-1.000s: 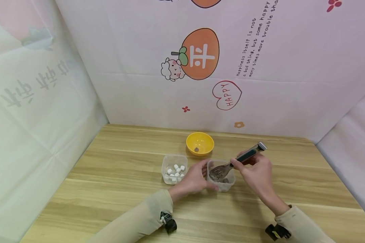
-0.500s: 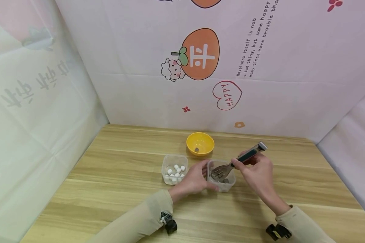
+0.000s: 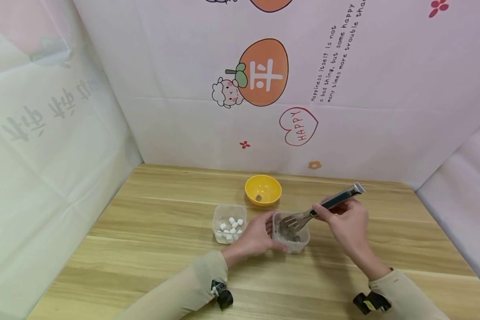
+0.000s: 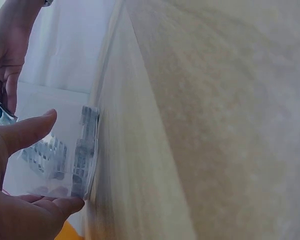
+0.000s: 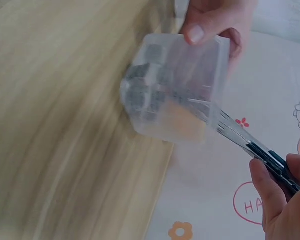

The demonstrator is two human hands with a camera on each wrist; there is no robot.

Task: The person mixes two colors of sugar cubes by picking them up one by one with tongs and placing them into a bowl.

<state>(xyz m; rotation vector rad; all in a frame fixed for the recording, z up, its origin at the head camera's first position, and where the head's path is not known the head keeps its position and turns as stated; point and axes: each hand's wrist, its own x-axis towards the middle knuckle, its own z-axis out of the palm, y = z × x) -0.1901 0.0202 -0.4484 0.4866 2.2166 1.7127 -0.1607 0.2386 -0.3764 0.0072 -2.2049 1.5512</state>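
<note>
My left hand grips a clear plastic box on the wooden table, thumb on the near side and fingers on the far side. Several dark grey cubes lie inside it, seen through its wall in the right wrist view. From the right, my right hand holds metal tongs with dark grip inserts by thumb and fingers. The tongs' slotted ends dip into the box at a slant. Whether a cube sits between those ends cannot be made out.
Left of my left hand stands a second clear box with several white cubes. Behind the boxes is a yellow bowl holding one grey cube. A printed white cloth hangs at the table's back edge.
My right hand and the tongs have shifted a little to the right, and the slotted ends sit slightly higher in the box. The left hand and the box have stayed put.
</note>
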